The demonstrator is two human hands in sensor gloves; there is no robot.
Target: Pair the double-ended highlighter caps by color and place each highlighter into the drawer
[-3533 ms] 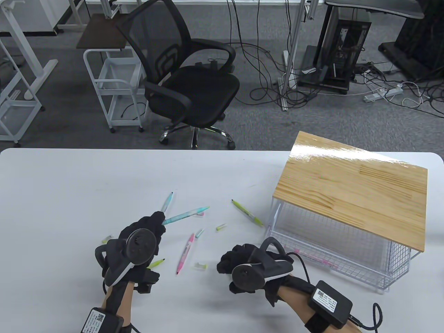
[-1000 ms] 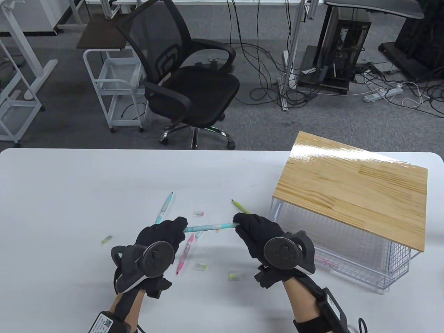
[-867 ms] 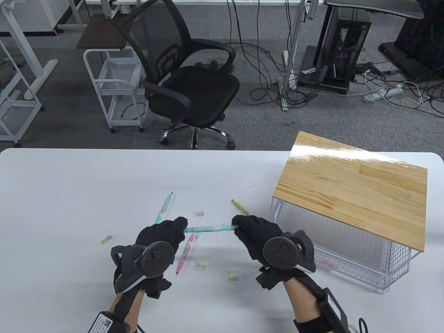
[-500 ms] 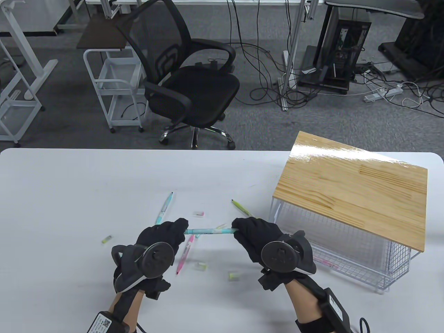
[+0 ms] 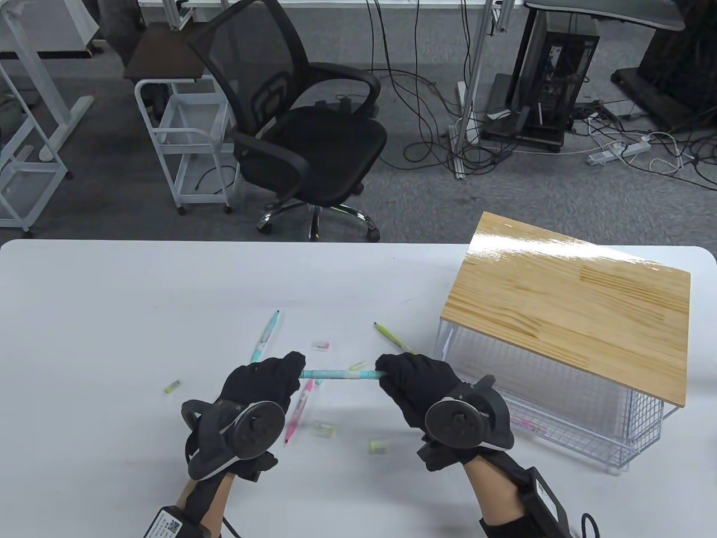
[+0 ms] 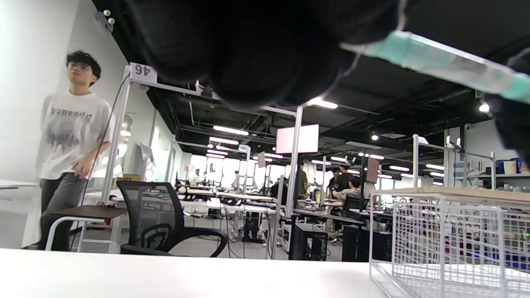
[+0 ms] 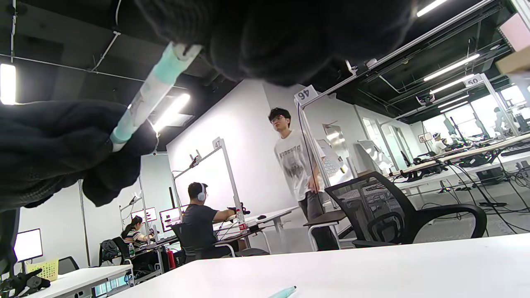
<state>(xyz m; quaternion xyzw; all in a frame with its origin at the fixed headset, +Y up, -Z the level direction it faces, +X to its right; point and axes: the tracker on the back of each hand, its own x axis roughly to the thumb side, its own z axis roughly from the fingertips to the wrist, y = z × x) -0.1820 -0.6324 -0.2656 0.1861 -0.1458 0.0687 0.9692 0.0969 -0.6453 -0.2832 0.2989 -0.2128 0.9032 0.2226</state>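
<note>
Left hand and right hand each pinch one end of the teal highlighter, held level above the table. The wire drawer stands at 3 o'clock of the right hand.

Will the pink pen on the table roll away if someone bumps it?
Probably a little. The pink highlighter looks slim and round, lying flat on the smooth white table, so a sideways nudge would likely roll it. It looks light, so even a soft bump may shift it. It seems stiff: the teal highlighter, pinched only at its ends, stays straight.
</note>
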